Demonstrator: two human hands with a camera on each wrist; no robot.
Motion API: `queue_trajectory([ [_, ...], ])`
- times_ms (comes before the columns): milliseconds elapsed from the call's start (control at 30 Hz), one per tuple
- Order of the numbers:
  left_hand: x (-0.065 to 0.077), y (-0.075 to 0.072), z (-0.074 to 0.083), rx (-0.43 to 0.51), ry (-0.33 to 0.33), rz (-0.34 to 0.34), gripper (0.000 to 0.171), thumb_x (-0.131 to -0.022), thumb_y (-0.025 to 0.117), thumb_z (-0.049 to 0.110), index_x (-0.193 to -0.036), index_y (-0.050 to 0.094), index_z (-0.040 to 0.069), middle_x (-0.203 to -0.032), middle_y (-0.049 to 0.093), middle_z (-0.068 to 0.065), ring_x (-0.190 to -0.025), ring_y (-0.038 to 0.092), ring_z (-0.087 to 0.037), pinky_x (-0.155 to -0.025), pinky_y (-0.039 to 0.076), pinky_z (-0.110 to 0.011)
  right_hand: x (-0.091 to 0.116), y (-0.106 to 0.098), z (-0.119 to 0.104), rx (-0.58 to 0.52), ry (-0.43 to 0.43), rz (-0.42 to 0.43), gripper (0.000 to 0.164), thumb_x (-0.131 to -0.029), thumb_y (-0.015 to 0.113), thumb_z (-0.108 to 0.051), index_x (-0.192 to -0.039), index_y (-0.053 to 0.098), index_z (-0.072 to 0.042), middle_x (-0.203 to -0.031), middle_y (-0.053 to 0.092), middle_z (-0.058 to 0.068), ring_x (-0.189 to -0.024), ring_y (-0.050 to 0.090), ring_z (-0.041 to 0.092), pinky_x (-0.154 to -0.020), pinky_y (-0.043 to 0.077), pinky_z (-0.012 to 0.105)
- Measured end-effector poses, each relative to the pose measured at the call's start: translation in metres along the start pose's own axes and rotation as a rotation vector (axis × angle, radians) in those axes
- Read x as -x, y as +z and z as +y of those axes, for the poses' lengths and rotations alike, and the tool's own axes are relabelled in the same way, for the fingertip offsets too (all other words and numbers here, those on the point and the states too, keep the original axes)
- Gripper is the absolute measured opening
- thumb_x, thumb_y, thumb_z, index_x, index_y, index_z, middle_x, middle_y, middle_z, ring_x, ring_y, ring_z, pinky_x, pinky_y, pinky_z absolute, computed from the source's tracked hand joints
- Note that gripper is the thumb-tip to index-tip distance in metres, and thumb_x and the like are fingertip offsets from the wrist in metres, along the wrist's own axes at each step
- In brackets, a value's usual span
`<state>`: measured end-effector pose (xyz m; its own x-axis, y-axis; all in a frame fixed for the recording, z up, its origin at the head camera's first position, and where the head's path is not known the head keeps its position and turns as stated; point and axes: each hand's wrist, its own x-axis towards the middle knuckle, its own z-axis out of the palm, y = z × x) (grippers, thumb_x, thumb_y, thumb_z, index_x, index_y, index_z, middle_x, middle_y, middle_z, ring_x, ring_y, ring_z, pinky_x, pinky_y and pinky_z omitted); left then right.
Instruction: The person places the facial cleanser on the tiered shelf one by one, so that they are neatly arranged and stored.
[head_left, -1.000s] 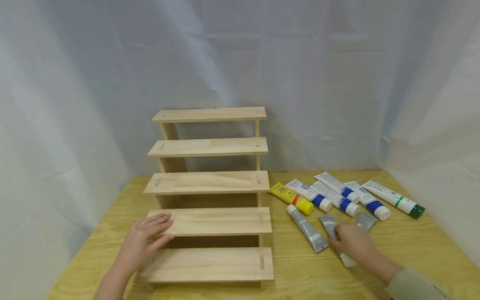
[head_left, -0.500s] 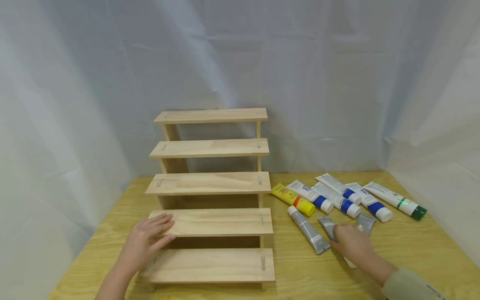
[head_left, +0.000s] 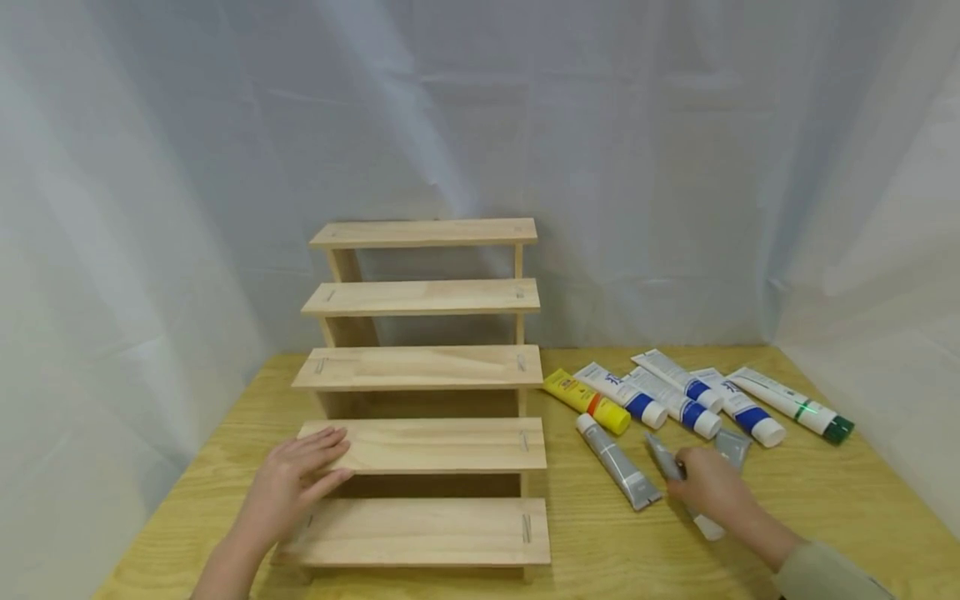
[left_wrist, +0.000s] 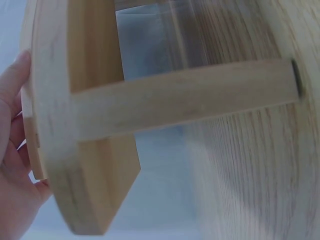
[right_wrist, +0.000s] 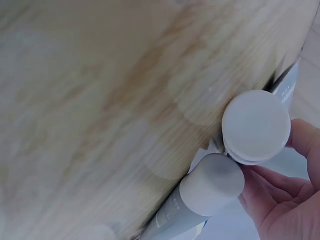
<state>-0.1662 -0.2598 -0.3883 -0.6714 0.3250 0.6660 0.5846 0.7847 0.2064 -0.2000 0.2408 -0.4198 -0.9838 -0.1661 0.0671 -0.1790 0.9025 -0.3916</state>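
Note:
A five-step wooden display stand (head_left: pixel 442 443) stands on the table. My left hand (head_left: pixel 288 479) rests on the left end of its second-lowest step, fingers lying along the top and thumb by the front edge. In the left wrist view that hand (left_wrist: pixel 17 150) touches the board (left_wrist: pixel 52 120). My right hand (head_left: pixel 712 492) pinches a grey tube with a white cap (head_left: pixel 663 457), tilted up on its edge. Its round cap (right_wrist: pixel 256 125) faces the right wrist camera. Another grey tube (head_left: pixel 618 462) lies to its left, and a third (head_left: pixel 732 448) is partly hidden behind the hand.
Behind the grey tubes lie a yellow tube (head_left: pixel 587 402), several white tubes with blue bands (head_left: pixel 675 400) and a white tube with a green cap (head_left: pixel 791 405). Pale sheeting (head_left: pixel 637 167) hangs behind and at both sides of the wooden table (head_left: pixel 600 558).
My right hand has closed its hold on the grey tube and turned it from lying flat onto its edge. My left hand stays on the step.

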Motion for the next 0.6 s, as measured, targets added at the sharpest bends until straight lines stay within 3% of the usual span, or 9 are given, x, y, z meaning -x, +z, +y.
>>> queue_trajectory([
  [133,0.001,0.0,0.0,-0.005,0.007,0.01,0.036,-0.064,0.076,0.02,-0.095,0.068,0.002,-0.106,0.062,-0.009,-0.101,0.056,-0.021,-0.082,0.037,-0.059,-0.001,-0.003,0.002,-0.017,0.001,-0.009,0.013,-0.066,0.069,-0.006,-0.073,0.06,0.0,-0.057,0.048,0.0,-0.05,0.043,0.012,-0.043,0.037,0.025],
  [300,0.001,0.0,0.0,-0.011,0.016,0.021,0.036,-0.063,0.076,0.02,-0.094,0.068,0.002,-0.106,0.063,-0.009,-0.1,0.057,-0.021,-0.082,0.037,-0.059,-0.002,-0.009,0.003,-0.052,-0.004,0.005,0.03,-0.068,0.068,-0.006,-0.092,0.061,0.011,-0.071,0.06,0.008,-0.059,0.051,0.014,-0.05,0.047,0.028],
  [600,-0.001,-0.001,0.001,-0.009,0.042,0.041,0.036,-0.064,0.075,0.022,-0.093,0.068,0.001,-0.105,0.063,-0.01,-0.098,0.058,-0.025,-0.082,0.037,-0.058,-0.003,-0.016,0.002,-0.182,0.003,0.064,0.036,-0.072,0.065,-0.003,-0.103,0.057,0.014,-0.094,0.062,0.024,-0.083,0.06,0.031,-0.066,0.053,0.037],
])
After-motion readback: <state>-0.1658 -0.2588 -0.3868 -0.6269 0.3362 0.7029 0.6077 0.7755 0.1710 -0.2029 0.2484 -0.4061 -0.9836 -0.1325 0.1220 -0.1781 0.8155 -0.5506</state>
